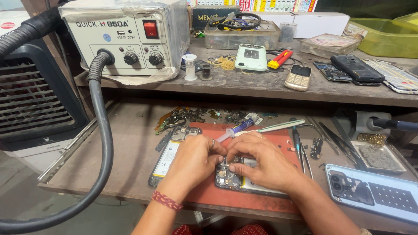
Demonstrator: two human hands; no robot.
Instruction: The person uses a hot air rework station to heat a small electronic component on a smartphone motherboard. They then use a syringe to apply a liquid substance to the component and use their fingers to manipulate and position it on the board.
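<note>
Opened phone [237,179] on the red mat [270,143] of the surface, back cover already off, circuit board exposed and not yet reassembled; left hand [193,161] and right hand [265,159] pinch its upper end.

Opened phone under repair on the red mat

The opened phone [233,179] lies flat and back-up on the red mat [244,198], its dark circuit board exposed at the near-left end, pale battery area stretching right; both hands rest on its upper edge, covering part of it.
</note>
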